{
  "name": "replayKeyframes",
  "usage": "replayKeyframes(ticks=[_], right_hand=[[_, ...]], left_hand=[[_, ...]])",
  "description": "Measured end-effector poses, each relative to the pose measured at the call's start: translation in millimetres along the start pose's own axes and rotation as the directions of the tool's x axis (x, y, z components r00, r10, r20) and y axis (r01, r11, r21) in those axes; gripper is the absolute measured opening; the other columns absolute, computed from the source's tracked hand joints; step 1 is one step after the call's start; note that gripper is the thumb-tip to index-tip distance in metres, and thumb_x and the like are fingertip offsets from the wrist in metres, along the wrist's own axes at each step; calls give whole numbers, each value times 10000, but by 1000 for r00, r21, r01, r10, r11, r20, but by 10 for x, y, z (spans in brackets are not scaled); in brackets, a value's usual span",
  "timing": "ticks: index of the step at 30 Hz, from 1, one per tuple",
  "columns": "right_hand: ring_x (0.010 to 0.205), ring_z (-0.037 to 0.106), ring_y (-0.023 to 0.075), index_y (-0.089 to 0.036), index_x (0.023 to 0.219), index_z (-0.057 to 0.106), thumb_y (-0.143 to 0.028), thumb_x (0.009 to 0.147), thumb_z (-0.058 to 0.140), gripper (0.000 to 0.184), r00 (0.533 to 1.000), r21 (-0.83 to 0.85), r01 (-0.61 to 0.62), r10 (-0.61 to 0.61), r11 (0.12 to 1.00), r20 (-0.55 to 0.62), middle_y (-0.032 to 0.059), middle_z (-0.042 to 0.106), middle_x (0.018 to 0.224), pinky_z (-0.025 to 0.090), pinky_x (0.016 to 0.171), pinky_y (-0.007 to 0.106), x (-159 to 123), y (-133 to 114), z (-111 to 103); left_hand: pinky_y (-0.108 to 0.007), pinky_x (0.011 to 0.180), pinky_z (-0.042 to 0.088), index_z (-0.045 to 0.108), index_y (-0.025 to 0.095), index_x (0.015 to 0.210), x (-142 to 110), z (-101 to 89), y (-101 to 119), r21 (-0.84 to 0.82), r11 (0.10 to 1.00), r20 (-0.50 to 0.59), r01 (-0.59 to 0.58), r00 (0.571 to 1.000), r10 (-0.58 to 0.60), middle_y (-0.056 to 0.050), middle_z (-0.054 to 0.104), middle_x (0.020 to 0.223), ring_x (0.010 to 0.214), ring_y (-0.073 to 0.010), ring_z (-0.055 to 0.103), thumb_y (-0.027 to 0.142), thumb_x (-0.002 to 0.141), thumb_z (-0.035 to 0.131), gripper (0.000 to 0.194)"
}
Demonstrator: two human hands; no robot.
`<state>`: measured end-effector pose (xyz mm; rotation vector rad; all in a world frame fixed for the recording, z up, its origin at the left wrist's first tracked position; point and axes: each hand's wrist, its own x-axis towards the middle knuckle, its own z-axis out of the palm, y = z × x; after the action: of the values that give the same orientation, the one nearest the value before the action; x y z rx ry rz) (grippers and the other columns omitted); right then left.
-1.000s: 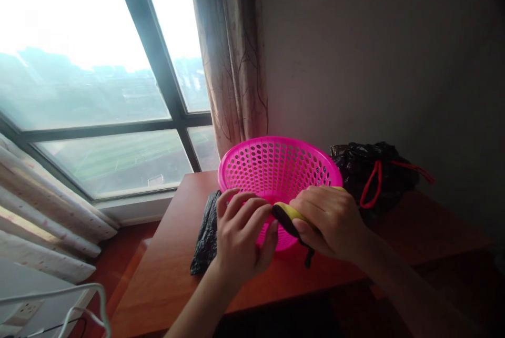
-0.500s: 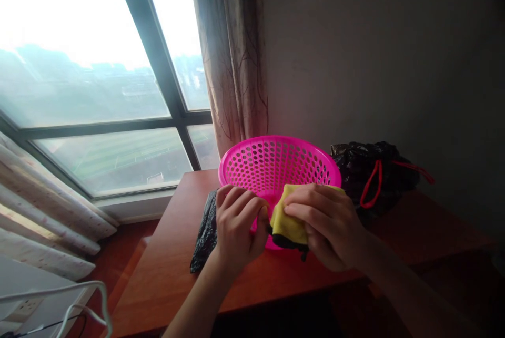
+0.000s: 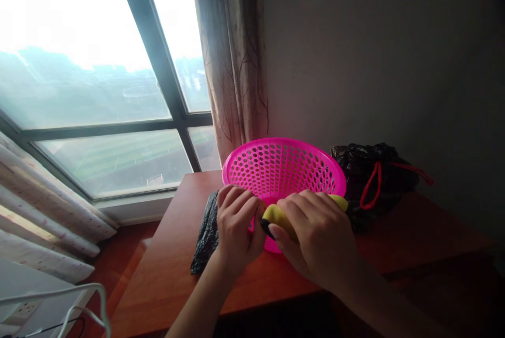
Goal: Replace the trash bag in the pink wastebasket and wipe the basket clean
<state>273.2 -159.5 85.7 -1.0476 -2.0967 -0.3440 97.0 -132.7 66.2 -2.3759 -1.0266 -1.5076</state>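
Observation:
A pink plastic basket (image 3: pixel 282 162) with round holes stands on the wooden table in front of me. My left hand (image 3: pixel 239 219) is closed over its near left rim, fingers curled to the inside. Just to the right, my right hand (image 3: pixel 315 233) grips a yellow cloth (image 3: pixel 278 217) with black edging, folded against the near rim. Both hands cover most of that stretch of rim. A corner of the cloth sticks out beyond my right knuckles.
Left of the basket, a flattened black plastic bag (image 3: pixel 205 235) lies on the table (image 3: pixel 168 275). A crumpled black bag (image 3: pixel 366 162) with a red drawstring (image 3: pixel 372 186) sits behind on the right. White cables (image 3: pixel 92 290) run at lower left, near the window curtain (image 3: pixel 39 212).
My right hand has rolled over and drawn the cloth inward, so less yellow shows. The basket has shifted slightly right. My left hand stays nearly in place.

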Motion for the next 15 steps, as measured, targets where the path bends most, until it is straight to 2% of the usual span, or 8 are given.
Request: replayKeyframes(ticks=[5, 8, 11, 15], right_hand=[[680, 504, 190, -168, 864, 615, -397, 983, 460, 301, 988, -75, 144, -148, 987, -48, 49, 626, 743, 306, 676, 359, -7, 152, 75], [644, 506, 180, -175, 787, 603, -425, 972, 489, 332, 976, -83, 204, -210, 975, -65, 34, 606, 693, 307, 652, 349, -8, 308, 72], [636, 524, 178, -178, 762, 602, -446, 976, 469, 368, 961, -27, 265, -267, 964, -70, 38, 614, 695, 318, 645, 343, -17, 527, 31], [664, 564, 185, -179, 807, 626, -453, 981, 434, 378, 947, 117, 320, -315, 940, -66, 40, 630, 707, 345, 671, 343, -40, 826, -13]], left_hand=[[-406, 777, 390, 501, 218, 714, 37, -6, -37, 14, 999, 51, -30, 998, 29, -7, 496, 633, 663, -187, 439, 161, 870, 469, 169], [-400, 780, 390, 488, 212, 675, 85, 4, -142, -33, 999, 18, -17, 1000, 17, 5, 478, 596, 635, -173, 422, 159, 892, 469, 225], [-382, 740, 390, 461, 210, 618, 171, -22, -376, -141, 990, 20, 6, 1000, -3, 10, 440, 559, 602, -163, 399, 202, 935, 441, 318], [-383, 731, 402, 437, 209, 544, 314, -100, -746, -350, 936, 84, 45, 996, -17, 9, 414, 527, 564, -157, 390, 311, 975, 397, 445]])
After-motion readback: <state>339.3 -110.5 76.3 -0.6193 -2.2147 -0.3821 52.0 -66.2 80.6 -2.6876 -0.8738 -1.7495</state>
